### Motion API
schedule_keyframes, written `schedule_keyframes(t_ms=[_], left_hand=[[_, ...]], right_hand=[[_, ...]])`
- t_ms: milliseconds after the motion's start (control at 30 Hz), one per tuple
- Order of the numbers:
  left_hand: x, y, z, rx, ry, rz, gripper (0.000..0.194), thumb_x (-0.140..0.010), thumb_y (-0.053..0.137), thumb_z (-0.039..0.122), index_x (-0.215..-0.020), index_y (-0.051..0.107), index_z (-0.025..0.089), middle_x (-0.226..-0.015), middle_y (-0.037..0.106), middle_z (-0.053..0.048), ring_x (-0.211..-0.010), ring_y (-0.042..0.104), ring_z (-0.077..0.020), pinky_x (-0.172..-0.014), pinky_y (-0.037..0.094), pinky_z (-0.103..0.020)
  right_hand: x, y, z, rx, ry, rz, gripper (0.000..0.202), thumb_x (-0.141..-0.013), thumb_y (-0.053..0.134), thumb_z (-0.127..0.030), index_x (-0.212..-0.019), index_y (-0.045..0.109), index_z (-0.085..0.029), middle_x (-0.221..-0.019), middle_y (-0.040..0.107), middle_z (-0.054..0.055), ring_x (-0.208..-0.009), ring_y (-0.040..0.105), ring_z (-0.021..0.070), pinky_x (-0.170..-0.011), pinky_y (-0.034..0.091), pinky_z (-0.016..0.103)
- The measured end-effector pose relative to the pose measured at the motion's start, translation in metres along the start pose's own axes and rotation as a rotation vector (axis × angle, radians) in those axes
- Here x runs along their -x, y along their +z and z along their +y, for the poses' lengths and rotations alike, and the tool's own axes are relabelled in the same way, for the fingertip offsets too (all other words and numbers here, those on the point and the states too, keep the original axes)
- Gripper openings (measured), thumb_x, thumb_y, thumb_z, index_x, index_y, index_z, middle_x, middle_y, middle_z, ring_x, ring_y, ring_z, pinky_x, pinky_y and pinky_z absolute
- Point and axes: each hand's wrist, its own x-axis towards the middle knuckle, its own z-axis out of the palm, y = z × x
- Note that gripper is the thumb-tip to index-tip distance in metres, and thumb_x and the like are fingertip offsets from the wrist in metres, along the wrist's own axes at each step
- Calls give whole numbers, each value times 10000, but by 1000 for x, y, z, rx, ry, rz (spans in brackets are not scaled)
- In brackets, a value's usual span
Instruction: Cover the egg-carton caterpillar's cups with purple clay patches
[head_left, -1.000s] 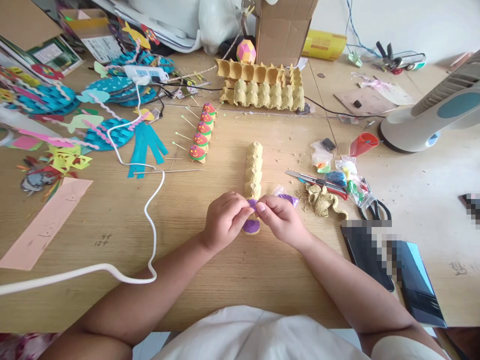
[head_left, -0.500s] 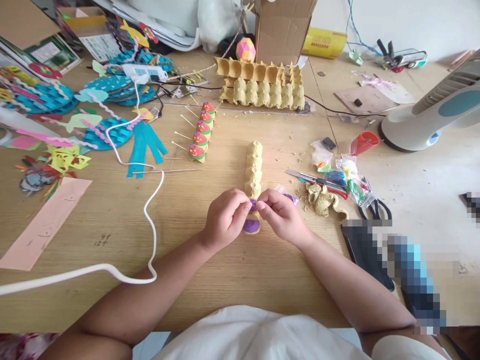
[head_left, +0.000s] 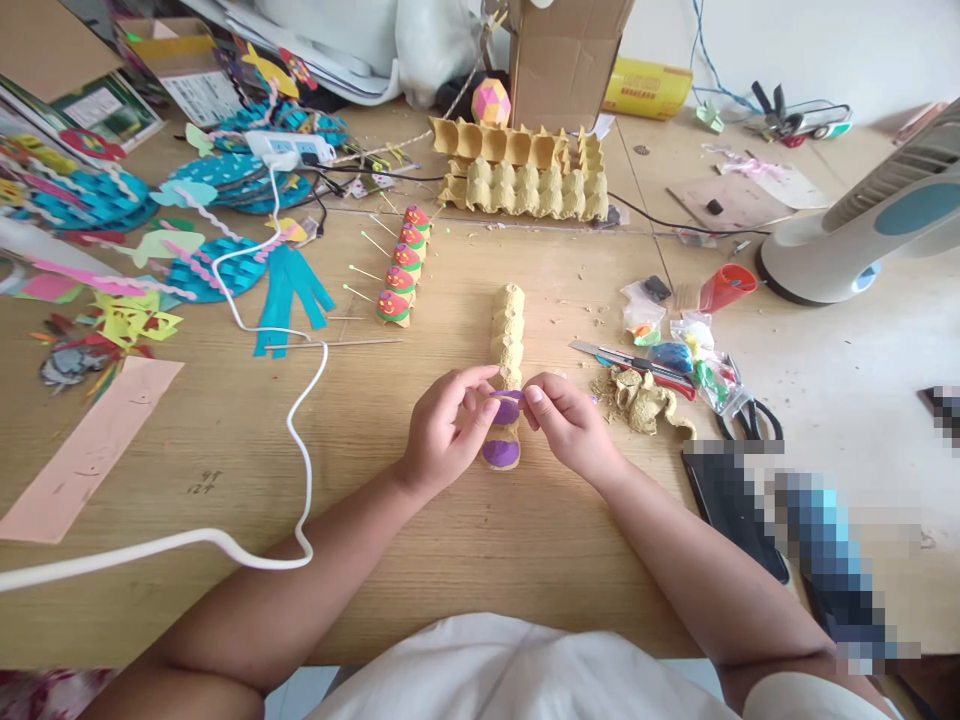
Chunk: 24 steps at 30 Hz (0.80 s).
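A strip of egg-carton cups (head_left: 511,330) lies lengthwise on the table in front of me, its nearest cups covered in purple clay (head_left: 501,453). Above the second purple cup, a thin purple clay piece (head_left: 507,394) is stretched between my hands. My right hand (head_left: 568,419) pinches its right end. On the other side, my left hand (head_left: 453,424) has its thumb and index finger at the piece's left end, near the cup's edge. Further back to the left stands a row of painted red and green cups (head_left: 404,264) with pins stuck out sideways.
Right of the strip lie a utility knife (head_left: 637,366), carton scraps (head_left: 643,402), clay bags (head_left: 671,355), scissors (head_left: 752,418) and a phone (head_left: 733,510). Egg cartons (head_left: 536,185) stand behind. A white cable (head_left: 306,450) runs along the left, near my left forearm.
My hands have moved slightly apart, and the purple piece now shows stretched between them. More of the second purple cup is visible. The purple bag beside my right hand is now mostly hidden.
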Motion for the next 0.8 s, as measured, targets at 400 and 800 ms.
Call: schedule_keyframes(t_ms=[400, 800], left_hand=[[-7, 2, -8, -36, 20, 50, 48, -949, 701, 213, -991, 722, 218, -913, 742, -20, -773, 639, -133, -727, 528, -269], [-14, 13, -30, -22, -95, 44, 40, -926, 717, 218, -956, 741, 208, -923, 760, -27, -763, 640, -135, -743, 536, -286]], right_hand=[[-7, -4, 6, 395, -55, 35, 253, -1044, 527, -399, -927, 660, -218, -735, 657, 17, -658, 556, 164, -629, 392, 292], [-19, -2, 15, 1108, -125, 11, 345, -1088, 425, -368, -905, 659, -192, -829, 731, 89, -752, 594, 230, -689, 296, 348]])
